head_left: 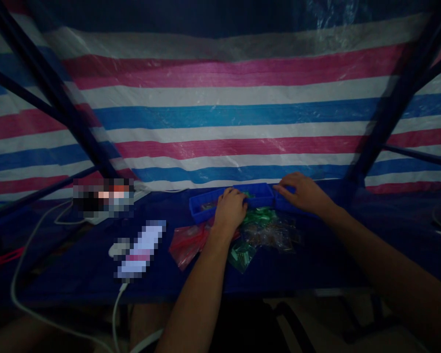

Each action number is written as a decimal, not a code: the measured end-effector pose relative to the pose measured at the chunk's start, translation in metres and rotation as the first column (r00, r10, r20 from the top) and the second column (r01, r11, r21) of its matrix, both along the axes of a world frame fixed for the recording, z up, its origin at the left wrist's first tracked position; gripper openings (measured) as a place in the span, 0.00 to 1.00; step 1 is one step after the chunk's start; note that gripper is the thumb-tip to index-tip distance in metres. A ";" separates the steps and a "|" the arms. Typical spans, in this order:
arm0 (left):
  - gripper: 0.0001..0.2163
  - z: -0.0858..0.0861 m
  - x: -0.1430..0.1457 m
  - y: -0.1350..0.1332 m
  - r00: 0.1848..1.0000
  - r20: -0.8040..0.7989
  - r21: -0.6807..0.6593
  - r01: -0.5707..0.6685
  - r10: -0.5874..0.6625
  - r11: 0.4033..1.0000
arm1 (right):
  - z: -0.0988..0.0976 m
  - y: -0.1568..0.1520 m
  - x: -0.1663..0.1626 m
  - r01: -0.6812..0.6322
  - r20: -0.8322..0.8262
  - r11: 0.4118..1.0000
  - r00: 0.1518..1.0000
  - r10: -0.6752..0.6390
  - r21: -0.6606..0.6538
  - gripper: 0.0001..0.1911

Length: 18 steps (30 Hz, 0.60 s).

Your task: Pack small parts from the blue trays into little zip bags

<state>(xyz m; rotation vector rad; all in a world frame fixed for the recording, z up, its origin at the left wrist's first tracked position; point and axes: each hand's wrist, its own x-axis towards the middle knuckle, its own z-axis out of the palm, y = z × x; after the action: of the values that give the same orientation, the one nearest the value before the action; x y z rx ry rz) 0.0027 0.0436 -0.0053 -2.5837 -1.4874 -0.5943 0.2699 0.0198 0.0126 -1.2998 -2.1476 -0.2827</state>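
Observation:
My left hand [232,208] lies over a long blue tray [202,214], its fingers bent down across the near rim and slightly apart. The undersides of those fingers are hidden. My right hand [302,192] is above the left end of a second blue tray [279,202]; thumb and fingers are curved with a gap between them, and I see nothing held. Small items in the first tray are too dark to name. In front of the trays lie red plastic bags [187,242], green bags [262,215], another greenish bag [241,256] and clear bags of small brownish pieces [272,235].
A phone-like device [143,250], blurred out, lies on the dark blue table [84,282] beside a pale round object [119,248]. A white cable [114,304] runs from it. Behind stands a striped plastic sheet [224,117] between dark metal posts [382,117].

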 end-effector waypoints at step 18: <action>0.07 0.011 -0.008 -0.007 0.963 0.216 0.321 0.084 -0.159 0.944 | -0.015 0.002 -0.025 -0.050 -0.196 0.989 0.978 0.077 0.140 0.31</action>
<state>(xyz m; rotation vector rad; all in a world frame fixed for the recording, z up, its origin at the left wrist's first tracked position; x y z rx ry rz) -0.0054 0.0364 0.0054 -2.4355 -1.1778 -1.0938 0.2449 0.0222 -0.0029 -1.1310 -1.9606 -0.2543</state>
